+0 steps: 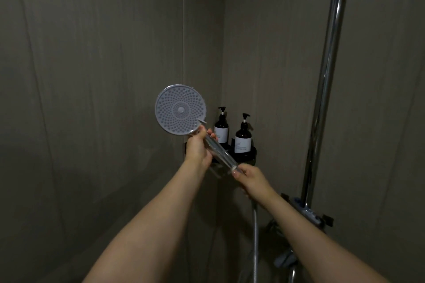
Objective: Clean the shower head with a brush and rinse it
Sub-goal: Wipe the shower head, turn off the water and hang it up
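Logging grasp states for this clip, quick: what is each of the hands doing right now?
Left hand: grips the shower head at the top of its handle.
Right hand: pinches the handle's lower end, by the hose.

Two dark pump bottles carried white labels: the left bottle (221,127) and the right bottle (243,136). Each label bore a small mark and a line of print. Neither could be read, being too small and dim.

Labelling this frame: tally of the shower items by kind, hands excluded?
Shower head: 1
Pump bottles: 2
Corner shelf: 1
Hose: 1
Riser pipe: 1
Total: 6
No brush in view.
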The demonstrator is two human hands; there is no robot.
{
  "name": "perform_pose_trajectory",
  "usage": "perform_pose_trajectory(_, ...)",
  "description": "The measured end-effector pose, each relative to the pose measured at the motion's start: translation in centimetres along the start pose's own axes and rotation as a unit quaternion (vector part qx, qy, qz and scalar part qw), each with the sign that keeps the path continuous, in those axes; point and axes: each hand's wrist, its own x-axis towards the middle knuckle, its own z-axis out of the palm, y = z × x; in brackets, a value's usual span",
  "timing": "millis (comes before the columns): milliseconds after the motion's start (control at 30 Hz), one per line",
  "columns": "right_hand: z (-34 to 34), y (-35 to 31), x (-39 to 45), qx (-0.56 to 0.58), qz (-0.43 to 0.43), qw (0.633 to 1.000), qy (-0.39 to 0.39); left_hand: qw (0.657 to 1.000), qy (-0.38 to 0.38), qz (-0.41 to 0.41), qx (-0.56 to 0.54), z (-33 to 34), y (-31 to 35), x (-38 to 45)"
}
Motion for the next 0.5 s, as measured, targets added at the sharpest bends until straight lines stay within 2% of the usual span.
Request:
perform_pose_trajectory(33,-0.2,0.2,0.1,0.084,0.036,0.995,-0.034,1.000,-0.006,-0.005,-0.003,-0.1,0.0,0.0)
perform_pose_trajectory(100,-0.5,0.7,0.2,0.259,0.120,0.953,-0.099,0.999,-0.026,-0.017,-0.012,-0.1,-0.2,0.1)
perform_pose_trajectory(167,-0.6,1.0,0.2,0.318,0.143,0.929,-0.125,0.999,-0.040,-0.018,-0.016,0.2,-0.2,0.2)
perform_pose_trajectory(200,-0.6,1.1,0.3,0.303,0.130,0.936,-0.122,0.999,-0.040,-0.016,-0.012,0.3,-0.2,0.3)
perform_pose_trajectory(233,-0.4,1.0,0.3,0.249,0.094,0.958,-0.102,0.999,-0.037,-0.013,-0.006,0.3,-0.1,0.4)
perform_pose_trajectory(300,0.0,0.7,0.4,0.048,0.004,0.999,-0.017,1.000,-0.027,-0.001,-0.003,0.3,-0.1,0.6)
perform_pose_trajectory(367,0.5,0.7,0.6,-0.091,-0.062,0.992,0.065,1.000,-0.021,0.006,-0.013,0.2,-0.2,0.7)
perform_pose_trajectory(433,0.9,0.9,0.7,-0.126,-0.089,0.984,0.093,1.000,-0.023,0.001,-0.021,0.1,-0.3,0.6)
perform_pose_trajectory(500,0.7,1.0,0.7,-0.057,-0.048,0.996,0.051,1.000,-0.025,-0.007,-0.011,-0.2,-0.4,0.6)
